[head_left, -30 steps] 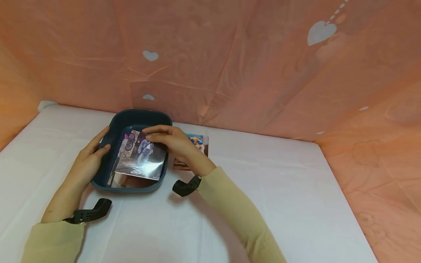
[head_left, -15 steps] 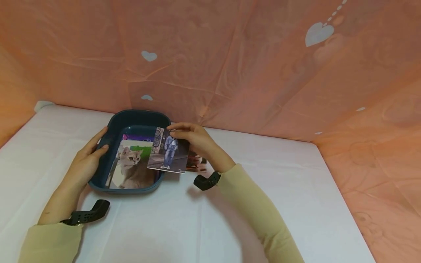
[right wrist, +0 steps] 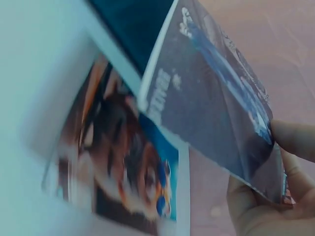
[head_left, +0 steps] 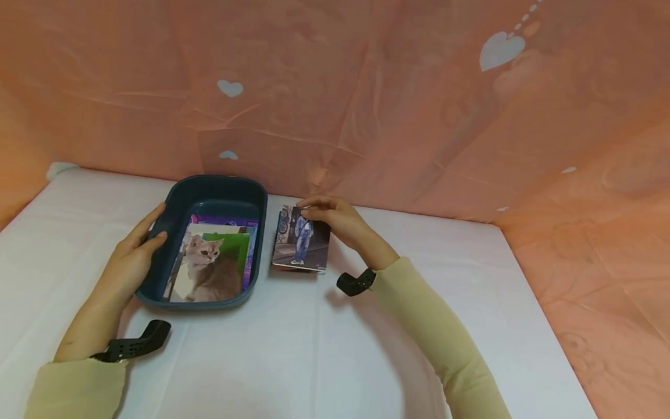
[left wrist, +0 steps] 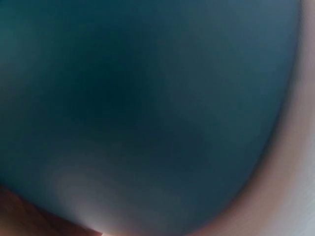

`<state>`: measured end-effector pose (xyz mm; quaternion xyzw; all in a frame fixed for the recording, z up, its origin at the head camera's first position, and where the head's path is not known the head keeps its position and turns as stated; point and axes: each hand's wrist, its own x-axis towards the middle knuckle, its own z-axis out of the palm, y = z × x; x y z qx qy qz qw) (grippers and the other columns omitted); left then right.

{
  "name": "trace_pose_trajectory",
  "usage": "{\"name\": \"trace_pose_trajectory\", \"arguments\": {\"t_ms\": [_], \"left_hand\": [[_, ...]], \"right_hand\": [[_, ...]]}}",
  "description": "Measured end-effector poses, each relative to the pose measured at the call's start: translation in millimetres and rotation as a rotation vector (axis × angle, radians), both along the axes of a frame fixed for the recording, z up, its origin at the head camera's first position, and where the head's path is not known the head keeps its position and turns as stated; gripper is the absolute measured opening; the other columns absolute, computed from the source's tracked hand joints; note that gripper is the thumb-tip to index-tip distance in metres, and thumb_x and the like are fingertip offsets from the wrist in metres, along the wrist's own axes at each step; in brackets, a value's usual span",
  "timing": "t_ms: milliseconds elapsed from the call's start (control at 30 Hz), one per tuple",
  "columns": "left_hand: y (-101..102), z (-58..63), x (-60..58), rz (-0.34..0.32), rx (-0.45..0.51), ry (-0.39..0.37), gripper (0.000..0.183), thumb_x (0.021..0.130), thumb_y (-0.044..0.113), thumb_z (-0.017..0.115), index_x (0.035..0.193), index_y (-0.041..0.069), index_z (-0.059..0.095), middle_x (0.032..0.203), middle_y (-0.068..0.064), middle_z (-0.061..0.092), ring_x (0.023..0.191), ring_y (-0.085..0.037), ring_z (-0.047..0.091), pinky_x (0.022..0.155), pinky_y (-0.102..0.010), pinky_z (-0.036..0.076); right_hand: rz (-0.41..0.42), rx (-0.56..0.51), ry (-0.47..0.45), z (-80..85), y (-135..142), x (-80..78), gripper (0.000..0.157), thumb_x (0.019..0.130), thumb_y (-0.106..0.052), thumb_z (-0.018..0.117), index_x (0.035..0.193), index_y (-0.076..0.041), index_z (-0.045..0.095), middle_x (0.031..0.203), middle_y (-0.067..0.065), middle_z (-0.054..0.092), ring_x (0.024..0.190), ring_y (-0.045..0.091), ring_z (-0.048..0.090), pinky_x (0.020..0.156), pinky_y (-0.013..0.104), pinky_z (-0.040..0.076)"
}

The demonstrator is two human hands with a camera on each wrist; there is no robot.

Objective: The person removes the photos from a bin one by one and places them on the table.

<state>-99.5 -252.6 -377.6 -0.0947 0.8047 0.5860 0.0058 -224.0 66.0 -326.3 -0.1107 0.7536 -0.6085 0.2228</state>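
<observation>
From where I stand, a person in pale yellow sleeves (head_left: 439, 343) has both arms out over a white-covered counter (head_left: 235, 361). The right hand (head_left: 342, 221) has the work: its grip is closed to a pinch, thumb on one face and fingers behind, on a corner of a picture card (head_left: 300, 241) that shows a figure in loose blue clothes beside some wheels. That card is held up off the counter, tilted, just beyond the right-hand wall of a dark blue tray (head_left: 220, 189). Under it, as the right wrist's view makes plain, another card (right wrist: 128, 162) lies on the counter, printed with an animal in blue sunglasses, and a gap shows between the two. The left hand (head_left: 128, 259) is at the tray's left side, its grip closed over the rim, with the thumb at the edge and the fingers along the outer wall; how the fingertips sit underneath I cannot tell, and the left wrist's view is mostly a dark blue blur. Inside the tray a card with a grey cat (head_left: 206, 267) lies face up on top, with a patch of green beside the cat and a purple strip (head_left: 230, 221) showing past its far edge. A black band (head_left: 138, 346) circles the left wrist, and peach cloth (head_left: 340, 105) with white hearts (head_left: 501, 51) hangs behind the counter.
</observation>
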Motion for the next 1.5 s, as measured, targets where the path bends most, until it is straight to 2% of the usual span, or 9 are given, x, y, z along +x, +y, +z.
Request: {"name": "trace_pose_trajectory", "arguments": {"t_ms": [267,400,500,633,800,1100,1300,1500], "left_hand": [[-2.4,-3.0,-0.6,0.007,-0.001,-0.009,0.053,0.103,0.037,0.033,0.151,0.042,0.011,0.156,-0.028,0.011,0.133,-0.051,0.021,0.106,-0.068,0.016],[-2.3,-3.5,-1.4,0.008,-0.016,-0.011,0.053,0.103,0.037,0.033,0.151,0.042,0.012,0.156,-0.028,0.013,0.13,-0.049,0.025,0.106,-0.066,0.02],[-1.9,-3.4,-1.5,0.005,-0.011,-0.012,0.053,0.103,0.036,0.033,0.152,0.041,0.011,0.156,-0.027,0.011,0.134,-0.05,0.022,0.106,-0.067,0.018],[-2.4,-3.1,-1.1,0.007,0.018,-0.004,0.054,0.103,0.036,0.033,0.152,0.041,0.012,0.158,-0.023,0.003,0.14,-0.051,0.008,0.108,-0.069,0.009],[-2.4,-3.8,-0.9,0.007,0.032,0.013,0.054,0.103,0.036,0.035,0.152,0.041,0.013,0.159,-0.02,0.0,0.142,-0.048,0.001,0.109,-0.067,0.004],[-0.7,-1.3,0.2,0.009,0.024,0.003,0.054,0.103,0.035,0.034,0.153,0.039,0.012,0.158,-0.024,0.003,0.14,-0.051,0.008,0.108,-0.068,0.009],[0.3,-0.3,1.5,0.012,0.029,0.021,0.054,0.104,0.032,0.034,0.154,0.034,0.012,0.159,-0.022,0.0,0.142,-0.048,-0.001,0.109,-0.068,0.005],[1.2,0.5,1.3,0.014,0.014,0.007,0.054,0.104,0.033,0.034,0.153,0.035,0.012,0.158,-0.026,0.006,0.14,-0.049,0.009,0.109,-0.066,0.012]], "right_hand": [[0.016,0.091,0.066,0.0,23.5,-9.9,0.028,0.092,-0.009,0.061,0.119,0.0,0.063,0.124,0.008,0.059,0.102,0.016,0.054,0.09,0.029,0.043],[0.027,0.126,0.08,-2.0,34.4,-13.1,0.028,0.092,-0.01,0.061,0.118,0.0,0.064,0.121,0.009,0.06,0.1,0.017,0.055,0.09,0.029,0.042],[0.025,0.148,0.089,-4.8,42.9,-15.2,0.028,0.091,-0.01,0.062,0.118,-0.001,0.064,0.119,0.009,0.061,0.099,0.016,0.055,0.09,0.029,0.041],[0.024,0.175,0.093,-7.9,53.1,-17.8,0.028,0.091,-0.011,0.063,0.117,-0.002,0.065,0.121,0.008,0.062,0.101,0.016,0.055,0.092,0.03,0.041],[0.015,0.192,0.095,-13.5,66.9,-20.2,0.029,0.09,-0.011,0.063,0.118,-0.002,0.064,0.123,0.008,0.061,0.099,0.015,0.055,0.092,0.03,0.041],[0.004,0.204,0.106,-22.3,89.4,-23.0,0.03,0.092,-0.014,0.062,0.119,-0.002,0.063,0.119,0.008,0.062,0.103,0.018,0.056,0.098,0.036,0.04],[0.002,0.227,0.09,-26.1,99.4,-25.7,0.029,0.092,-0.016,0.062,0.12,-0.004,0.063,0.121,0.008,0.061,0.104,0.02,0.056,0.096,0.036,0.042],[-0.012,0.209,0.09,-34.3,105.0,-30.7,0.031,0.091,-0.012,0.063,0.12,0.0,0.062,0.112,0.005,0.063,0.098,0.015,0.056,0.09,0.031,0.043]]}}
